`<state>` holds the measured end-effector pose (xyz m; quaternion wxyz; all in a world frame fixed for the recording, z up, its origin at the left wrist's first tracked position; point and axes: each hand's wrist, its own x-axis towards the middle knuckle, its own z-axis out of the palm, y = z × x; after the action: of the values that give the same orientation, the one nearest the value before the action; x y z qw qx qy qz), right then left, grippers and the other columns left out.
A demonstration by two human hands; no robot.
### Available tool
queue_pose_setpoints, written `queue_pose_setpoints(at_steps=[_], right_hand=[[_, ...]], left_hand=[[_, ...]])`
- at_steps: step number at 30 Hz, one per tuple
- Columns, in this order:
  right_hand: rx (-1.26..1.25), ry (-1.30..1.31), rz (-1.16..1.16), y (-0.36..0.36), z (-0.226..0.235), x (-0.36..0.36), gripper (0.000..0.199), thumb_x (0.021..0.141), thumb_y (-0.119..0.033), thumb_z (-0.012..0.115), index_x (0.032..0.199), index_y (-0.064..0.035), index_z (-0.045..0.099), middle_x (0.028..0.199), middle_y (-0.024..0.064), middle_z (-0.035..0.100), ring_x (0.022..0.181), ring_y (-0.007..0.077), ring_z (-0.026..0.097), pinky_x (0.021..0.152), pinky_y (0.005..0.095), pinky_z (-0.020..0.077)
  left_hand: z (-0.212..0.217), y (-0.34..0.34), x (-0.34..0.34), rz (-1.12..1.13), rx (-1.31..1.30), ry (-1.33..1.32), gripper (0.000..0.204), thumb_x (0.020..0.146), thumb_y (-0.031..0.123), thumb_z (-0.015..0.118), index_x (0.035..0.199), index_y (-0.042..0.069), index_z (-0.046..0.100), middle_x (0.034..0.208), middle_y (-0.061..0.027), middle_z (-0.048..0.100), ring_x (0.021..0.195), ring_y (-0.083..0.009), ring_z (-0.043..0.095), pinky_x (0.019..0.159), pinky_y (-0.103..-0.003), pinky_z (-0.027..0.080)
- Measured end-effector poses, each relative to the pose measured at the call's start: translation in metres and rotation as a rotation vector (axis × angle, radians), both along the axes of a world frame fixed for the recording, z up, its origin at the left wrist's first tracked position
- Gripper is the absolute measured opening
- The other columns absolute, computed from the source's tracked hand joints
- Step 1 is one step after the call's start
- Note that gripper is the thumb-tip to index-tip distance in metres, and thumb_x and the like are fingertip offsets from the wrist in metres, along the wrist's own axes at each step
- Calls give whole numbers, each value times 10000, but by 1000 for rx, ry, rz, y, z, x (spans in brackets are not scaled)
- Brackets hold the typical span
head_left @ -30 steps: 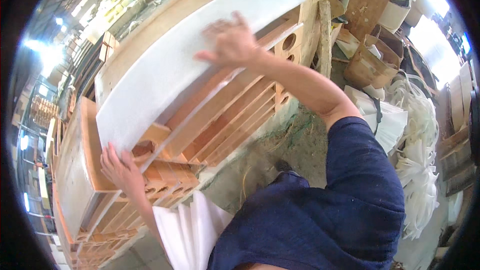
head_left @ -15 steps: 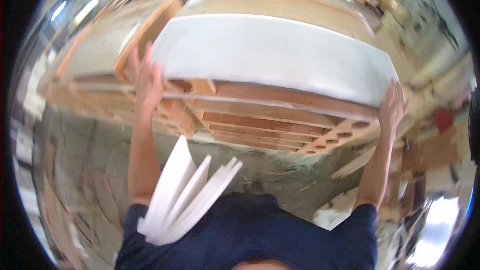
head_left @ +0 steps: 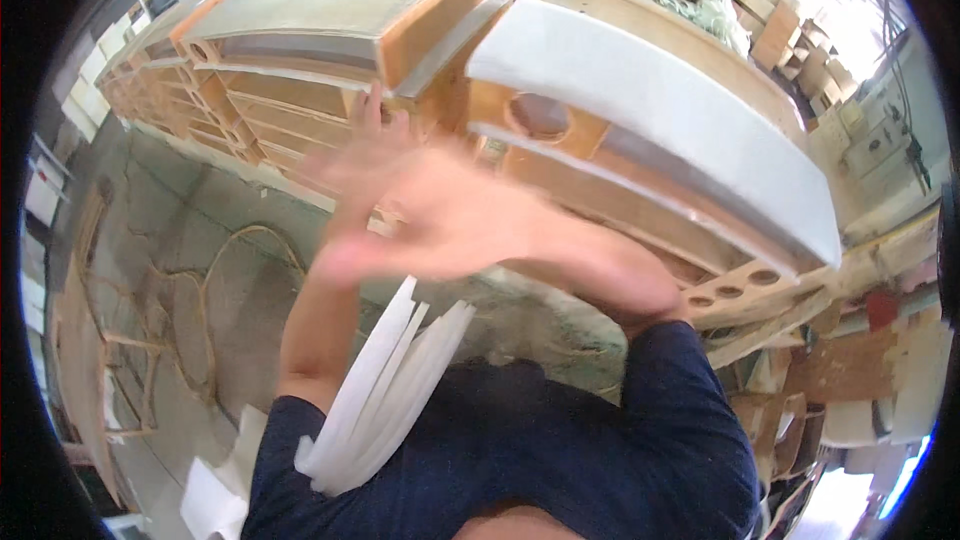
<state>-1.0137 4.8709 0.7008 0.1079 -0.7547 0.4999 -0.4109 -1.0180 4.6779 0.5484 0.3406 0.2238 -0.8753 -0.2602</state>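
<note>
Right hand (head_left: 410,215) crosses in front of the body toward the left, heavily motion-blurred; it overlaps the left wrist and hides it. Right fingers: smeared, cannot tell if open or closed. Left hand (head_left: 378,135) is up near the lower front corner of the left wooden frame (head_left: 340,0); 2 of its fingers show, extended and parted, the rest is lost behind the blur. Whether it touches the wood: cannot tell. Contact between the 2 hands also unclear.

White foam sheet (head_left: 650,90) lies on the front part of the curved top of the right wooden frame (head_left: 590,150), right of both hands and well apart from them. Its near edge runs just above the open front. That frame has 1 large round hole at its left end and 3 smaller ones visible at the right end; its middle rails are partly covered by the right forearm.

Folded white foam strips (head_left: 390,390) stand against the left sleeve (head_left: 285,470), lower ends by the upper arm; count unclear. Tan cord (head_left: 208,290) loops on the floor (head_left: 250,320), at left. Cartons (head_left: 790,430) at lower right are partly cut by the sleeve and dark rim. Clear plastic (head_left: 722,15) behind, too small for detail.
</note>
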Motion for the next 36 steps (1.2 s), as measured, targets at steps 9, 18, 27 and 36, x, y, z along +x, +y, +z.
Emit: queue_pose_setpoints(at_steps=[9, 18, 27, 36], right_hand=[[845, -332, 1227, -178, -88, 176, 523, 945, -431, 526, 1099, 64, 587, 972, 160, 655, 928, 175, 571, 815, 341, 452], [1224, -286, 987, -281, -88, 222, 433, 962, -345, 481, 869, 61, 598, 812, 30, 578, 815, 132, 507, 777, 286, 425], [919, 6, 638, -415, -170, 250, 381, 949, -312, 470, 1047, 21, 628, 937, 155, 659, 884, 229, 595, 825, 385, 450], [408, 1, 72, -685, -31, 167, 375, 959, -310, 449, 1055, 0, 635, 1002, 167, 661, 934, 267, 609, 881, 406, 441]], left_hand=[[2, -149, 178, -159, 301, 123, 605, 968, 412, 448, 1407, 9, 342, 1407, -230, 391, 1313, -346, 377, 1070, -381, 302], [111, -233, 267, -347, 124, -159, 521, 996, 365, 425, 1406, 48, 378, 1420, -150, 425, 1333, -274, 371, 1098, -382, 279], [176, -250, 227, -626, -200, -121, 482, 971, 306, 480, 1355, 19, 429, 1350, -186, 486, 1217, -319, 506, 1030, -419, 405], [39, -439, 349, 367, 309, 963, 392, 929, 155, 475, 1285, -7, 489, 1317, -148, 488, 1227, -271, 455, 1050, -382, 340]])
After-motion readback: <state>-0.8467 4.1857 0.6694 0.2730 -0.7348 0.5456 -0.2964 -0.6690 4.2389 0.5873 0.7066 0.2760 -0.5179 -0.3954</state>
